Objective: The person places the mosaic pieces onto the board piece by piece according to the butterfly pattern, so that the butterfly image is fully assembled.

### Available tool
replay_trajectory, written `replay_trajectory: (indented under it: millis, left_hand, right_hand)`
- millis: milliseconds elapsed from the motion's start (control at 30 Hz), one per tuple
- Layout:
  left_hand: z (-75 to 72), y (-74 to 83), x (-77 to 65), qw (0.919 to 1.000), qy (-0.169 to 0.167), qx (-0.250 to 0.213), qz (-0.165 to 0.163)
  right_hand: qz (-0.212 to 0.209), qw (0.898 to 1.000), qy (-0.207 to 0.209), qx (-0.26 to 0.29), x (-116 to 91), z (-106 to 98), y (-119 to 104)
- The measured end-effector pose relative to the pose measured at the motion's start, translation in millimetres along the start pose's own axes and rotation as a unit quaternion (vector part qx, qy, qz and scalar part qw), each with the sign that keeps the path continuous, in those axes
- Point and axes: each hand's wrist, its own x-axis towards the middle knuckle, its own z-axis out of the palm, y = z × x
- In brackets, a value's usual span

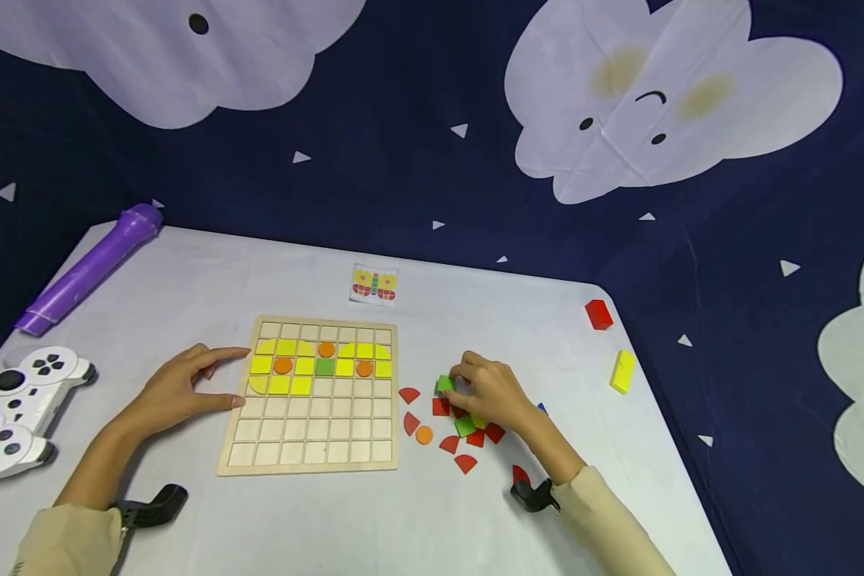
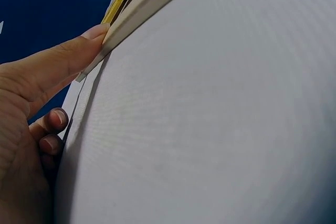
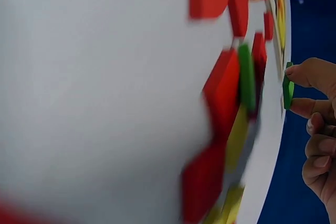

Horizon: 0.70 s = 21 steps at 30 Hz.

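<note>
A wooden grid board (image 1: 308, 470) lies on the white table with yellow tiles, orange discs and one green square tile (image 1: 325, 367) in its upper rows. My left hand (image 1: 176, 392) touches the board's left edge with thumb and index finger spread apart. Right of the board, my right hand (image 1: 493, 392) pinches another green square tile (image 3: 287, 87) between thumb and finger, raised off the table. Beneath it lies a loose pile of red pieces (image 1: 441, 407), a green tile (image 1: 465, 426) and some yellow, partly hidden by the hand.
A butterfly picture card (image 1: 374, 286) lies behind the board. At the left are a purple microphone-shaped object (image 1: 94, 268) and a white game controller (image 1: 25, 412). A red block (image 1: 599, 314) and a yellow block (image 1: 622, 372) stand near the right table edge.
</note>
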Motion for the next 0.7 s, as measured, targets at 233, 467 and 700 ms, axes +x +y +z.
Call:
replay_trajectory:
  millis: [233, 467, 700]
  left_hand:
    - [1.3, -0.6, 0.2, 1.0000, 0.000, -0.002, -0.001]
    - [0.1, -0.4, -0.1, 0.9999, -0.009, -0.003, -0.009]
    - [-1.6, 0.7, 0.2, 0.9999, -0.013, -0.004, -0.009]
  right_hand:
    - [-0.052, 0.998, -0.018, 0.001, 32.8, 10.1, -32.6]
    - [-0.105, 0.994, -0.038, 0.005, 62.7, 20.3, -65.8]
    - [-0.119, 0.991, -0.061, -0.024, 85.5, 30.5, -93.0]
